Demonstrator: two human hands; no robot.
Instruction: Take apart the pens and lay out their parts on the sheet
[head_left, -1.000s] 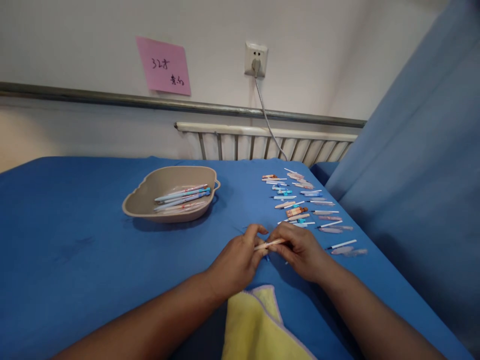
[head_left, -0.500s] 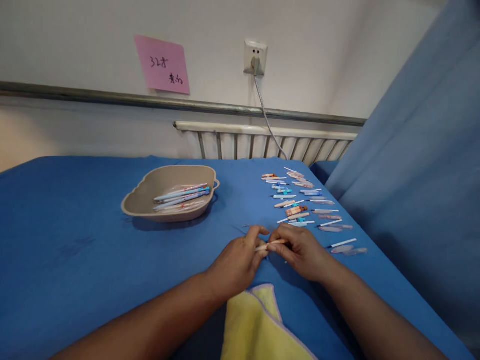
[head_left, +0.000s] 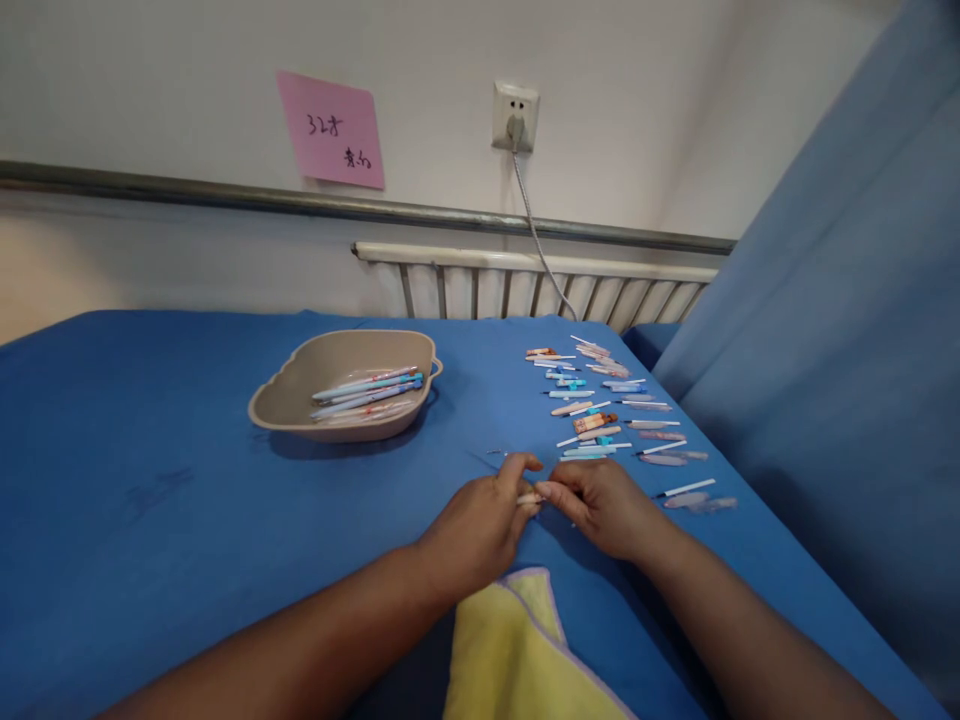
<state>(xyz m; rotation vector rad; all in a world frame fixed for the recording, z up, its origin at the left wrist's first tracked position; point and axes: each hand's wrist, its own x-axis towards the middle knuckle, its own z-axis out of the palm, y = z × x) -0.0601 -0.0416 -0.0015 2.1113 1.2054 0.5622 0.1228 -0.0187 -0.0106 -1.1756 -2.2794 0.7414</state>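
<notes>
My left hand (head_left: 487, 515) is closed on a small pale pen part (head_left: 529, 498), whose end shows between the fingers. Close beside it, my right hand (head_left: 600, 502) pinches at the tip of that part; anything else within its fingers is too small to name. Several rows of pen parts (head_left: 596, 422) lie on the blue cloth beyond my right hand, in white, orange, turquoise and pink. A tiny metallic piece (head_left: 495, 452) rests just behind my left hand.
A beige basin (head_left: 345, 433) holding several pens stands left of centre on the blue cloth (head_left: 187, 560). A yellow cloth (head_left: 510, 650) lies near me between my forearms. A blue curtain (head_left: 847, 300) hangs at the right.
The orange-tipped stick that stretched between both hands no longer shows at that length; only a short pale end is visible. The view has shifted slightly.
</notes>
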